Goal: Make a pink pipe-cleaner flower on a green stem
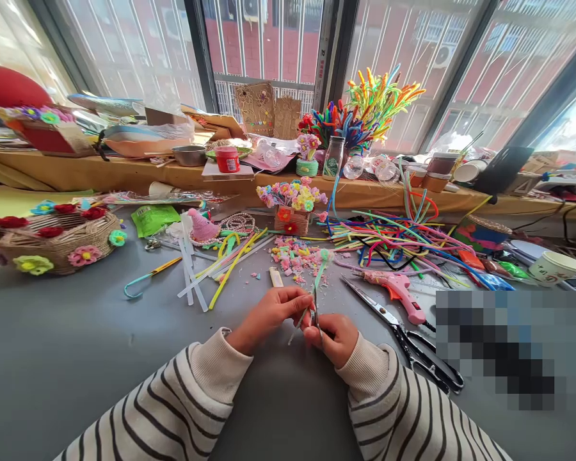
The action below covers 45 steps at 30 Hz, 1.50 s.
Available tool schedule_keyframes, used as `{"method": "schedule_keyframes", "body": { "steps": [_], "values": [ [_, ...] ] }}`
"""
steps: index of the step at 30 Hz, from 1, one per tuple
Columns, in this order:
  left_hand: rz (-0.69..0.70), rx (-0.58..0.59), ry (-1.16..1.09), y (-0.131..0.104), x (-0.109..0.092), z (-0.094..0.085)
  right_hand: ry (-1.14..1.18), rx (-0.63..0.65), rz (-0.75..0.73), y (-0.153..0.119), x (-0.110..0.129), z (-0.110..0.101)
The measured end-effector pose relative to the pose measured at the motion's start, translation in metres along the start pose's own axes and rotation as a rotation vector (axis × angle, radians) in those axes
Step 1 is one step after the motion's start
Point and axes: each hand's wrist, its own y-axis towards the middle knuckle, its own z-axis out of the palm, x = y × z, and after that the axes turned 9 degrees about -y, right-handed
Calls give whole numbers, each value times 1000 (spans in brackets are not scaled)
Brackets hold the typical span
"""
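Note:
My left hand (pixel 276 314) pinches a thin pale green strip (pixel 319 272), which rises above the fingers and has a rounded green end. My right hand (pixel 335 336) is closed on small metal scissors (pixel 315 308), whose blades point up beside the strip. Both hands are close together over the grey table. A thin pale end hangs down between them. Just beyond lie pink and yellow fluffy clippings (pixel 297 256) and a small whitish stick (pixel 276 277). The exact contact of blades and strip is too small to tell.
Large black-handled scissors (pixel 403 336) and a pink glue gun (pixel 398 291) lie to the right. Coloured pipe cleaners (pixel 388 234) spread behind them. At left are a woven basket (pixel 60 246), glue sticks (pixel 192 275) and a crochet hook (pixel 158 273). A small flower box (pixel 292 219) stands behind the clippings.

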Motion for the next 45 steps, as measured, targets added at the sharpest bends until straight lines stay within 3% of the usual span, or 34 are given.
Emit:
{"method": "schedule_keyframes", "body": {
  "steps": [6, 17, 36, 45],
  "values": [
    [54, -38, -12, 0, 0, 1, 28, -84, 58, 1, -1, 0],
    [35, -49, -43, -1, -2, 2, 84, 22, -16, -2, 1, 0],
    [-30, -35, -58, -1, 0, 1, 51, 6, -55, -1, -2, 0],
    [-70, -134, -90, -1, -2, 5, 23, -24, -3, -1, -5, 3]
  ]
}}
